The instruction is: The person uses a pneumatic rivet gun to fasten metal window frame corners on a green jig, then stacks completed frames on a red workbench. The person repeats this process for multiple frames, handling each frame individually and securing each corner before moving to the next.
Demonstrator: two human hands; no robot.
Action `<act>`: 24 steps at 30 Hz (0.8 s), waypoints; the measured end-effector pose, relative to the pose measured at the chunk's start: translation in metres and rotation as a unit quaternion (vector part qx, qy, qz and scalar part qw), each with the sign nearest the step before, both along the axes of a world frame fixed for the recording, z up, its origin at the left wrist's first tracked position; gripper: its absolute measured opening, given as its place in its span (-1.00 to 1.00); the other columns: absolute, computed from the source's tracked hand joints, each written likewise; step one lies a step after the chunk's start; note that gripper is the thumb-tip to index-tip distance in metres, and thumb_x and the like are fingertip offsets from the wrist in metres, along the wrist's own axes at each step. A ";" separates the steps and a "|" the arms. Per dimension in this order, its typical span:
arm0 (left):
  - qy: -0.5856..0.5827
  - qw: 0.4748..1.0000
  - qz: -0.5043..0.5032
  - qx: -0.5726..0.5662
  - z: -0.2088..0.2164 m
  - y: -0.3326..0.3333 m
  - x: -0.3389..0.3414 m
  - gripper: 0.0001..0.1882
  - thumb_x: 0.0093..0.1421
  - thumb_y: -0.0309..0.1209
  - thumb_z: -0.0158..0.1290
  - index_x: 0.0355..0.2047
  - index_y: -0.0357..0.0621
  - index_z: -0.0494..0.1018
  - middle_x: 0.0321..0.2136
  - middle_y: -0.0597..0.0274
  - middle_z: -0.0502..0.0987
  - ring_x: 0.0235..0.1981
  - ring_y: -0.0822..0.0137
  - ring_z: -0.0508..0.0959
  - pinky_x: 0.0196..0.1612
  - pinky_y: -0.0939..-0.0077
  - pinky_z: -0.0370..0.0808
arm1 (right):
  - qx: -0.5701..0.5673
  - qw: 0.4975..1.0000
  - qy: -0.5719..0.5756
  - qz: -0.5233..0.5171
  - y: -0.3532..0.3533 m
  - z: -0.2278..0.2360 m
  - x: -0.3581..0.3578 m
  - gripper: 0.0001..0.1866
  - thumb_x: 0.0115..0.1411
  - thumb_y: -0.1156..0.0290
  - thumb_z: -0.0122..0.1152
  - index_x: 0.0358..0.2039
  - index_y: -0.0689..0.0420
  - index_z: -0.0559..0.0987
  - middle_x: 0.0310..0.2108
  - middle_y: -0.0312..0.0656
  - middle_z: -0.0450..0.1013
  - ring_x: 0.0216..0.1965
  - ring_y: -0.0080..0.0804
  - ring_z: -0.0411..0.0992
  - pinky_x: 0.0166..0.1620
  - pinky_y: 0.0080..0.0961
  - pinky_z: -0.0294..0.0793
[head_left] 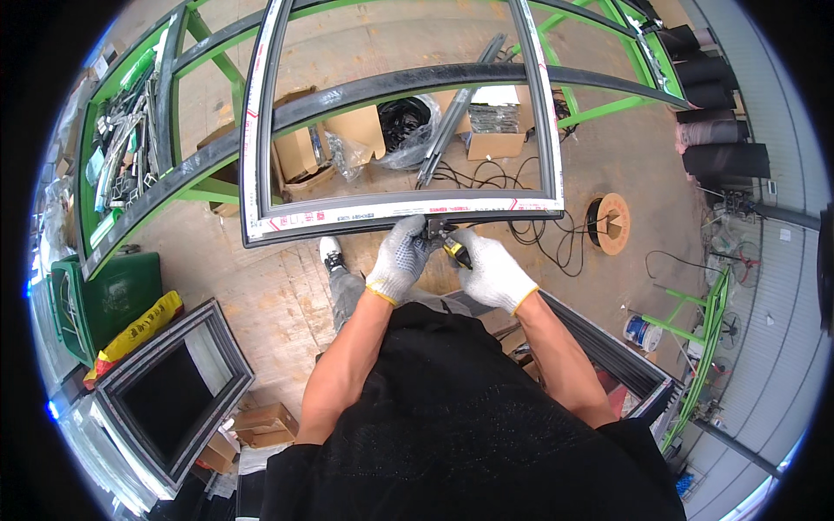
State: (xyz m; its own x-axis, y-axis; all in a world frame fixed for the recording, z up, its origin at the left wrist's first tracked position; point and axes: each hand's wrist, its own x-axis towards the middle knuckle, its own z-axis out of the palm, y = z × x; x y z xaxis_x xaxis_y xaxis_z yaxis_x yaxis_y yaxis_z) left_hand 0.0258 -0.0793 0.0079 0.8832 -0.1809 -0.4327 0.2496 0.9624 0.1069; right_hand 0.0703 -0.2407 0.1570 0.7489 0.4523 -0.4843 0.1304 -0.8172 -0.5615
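A window frame [408, 212] with printed white film on its faces lies across the green stand in front of me. At its near edge, both my hands work in white knit gloves with yellow cuffs. My left hand [404, 256] has its fingers closed around a small dark metal piece [434, 227] against the frame's near rail. Closed too, my right hand [493, 271] grips a short yellow-and-black hand tool [456, 252], its tip close to the metal piece. The tool's exact kind and the contact point are too small to make out.
The green stand [339, 94] has dark padded rails. Beneath it are cardboard boxes [495, 130], long metal profiles [460, 108] and black cable. A cable reel [612, 224] stands right. Stacked dark frames [178, 391] and a green bin [113, 291] are at left; more frames lie behind my right arm.
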 end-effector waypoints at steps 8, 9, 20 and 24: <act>0.042 0.998 -0.004 0.054 0.006 0.003 0.003 -0.74 0.53 -0.28 -0.01 0.01 -0.18 0.55 -0.11 0.15 0.64 -0.13 0.26 0.64 -0.08 0.28 0.65 | 0.089 0.996 -0.020 -0.020 -0.004 -0.024 -0.003 -0.55 0.15 0.57 0.24 0.09 0.30 0.57 -0.18 0.31 0.62 -0.08 0.31 0.61 -0.01 -0.05 0.59; 0.076 0.997 0.010 0.024 0.008 0.001 0.005 -0.75 0.52 -0.27 -0.01 -0.03 -0.17 0.56 -0.16 0.18 0.64 -0.19 0.30 0.62 -0.11 0.37 0.63 | 0.092 0.995 -0.009 -0.035 -0.004 -0.026 -0.004 -0.56 0.15 0.56 0.25 0.08 0.31 0.58 -0.17 0.30 0.63 -0.08 0.30 0.62 0.00 -0.05 0.60; -0.039 0.985 -0.079 0.148 0.036 0.025 -0.015 -0.28 0.53 0.01 -0.04 0.31 -0.52 0.36 0.16 -0.35 0.58 0.18 -0.14 0.62 0.33 0.04 0.52 | 0.119 0.982 0.098 0.104 -0.026 -0.015 -0.031 -0.47 0.22 0.43 0.37 0.19 0.24 0.48 -0.04 0.21 0.60 0.02 0.21 0.60 0.04 -0.12 0.60; -0.033 0.909 -0.182 0.373 0.061 0.043 -0.040 -0.20 0.49 0.17 0.00 0.33 -0.39 0.38 0.11 -0.11 0.62 -0.03 0.18 0.63 0.11 0.29 0.55 | 0.212 0.947 0.226 -0.084 -0.040 -0.023 -0.045 -0.48 0.16 0.47 0.49 0.14 0.17 0.53 -0.14 -0.22 0.61 -0.15 -0.40 0.58 0.00 -0.39 0.59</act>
